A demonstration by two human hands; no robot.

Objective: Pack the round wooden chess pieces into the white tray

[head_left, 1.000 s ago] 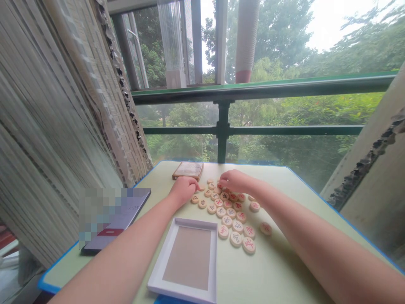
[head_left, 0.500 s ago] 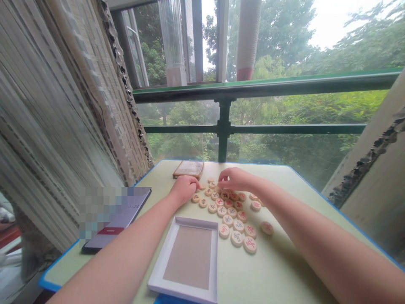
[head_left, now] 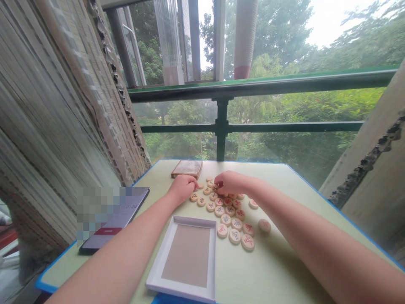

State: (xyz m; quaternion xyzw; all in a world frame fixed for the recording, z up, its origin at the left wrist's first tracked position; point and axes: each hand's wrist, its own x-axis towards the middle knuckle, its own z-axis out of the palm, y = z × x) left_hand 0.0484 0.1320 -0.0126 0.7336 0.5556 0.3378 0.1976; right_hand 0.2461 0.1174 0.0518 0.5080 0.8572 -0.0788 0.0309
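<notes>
pale wooden game pieces (head_left: 226, 219), matt green table (head_left: 284, 270), white cardboard tray (head_left: 164, 261)

Left hand (head_left: 182, 188) and right hand (head_left: 232, 182) are bare, forearms uncovered too.

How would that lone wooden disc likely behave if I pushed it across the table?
The lone disc lies flat and low, so it would probably slide rather than tip. It looks wooden and rigid, likely light and not fragile. The table looks smooth, so a push may send it skating; on edge, it could roll.
</notes>
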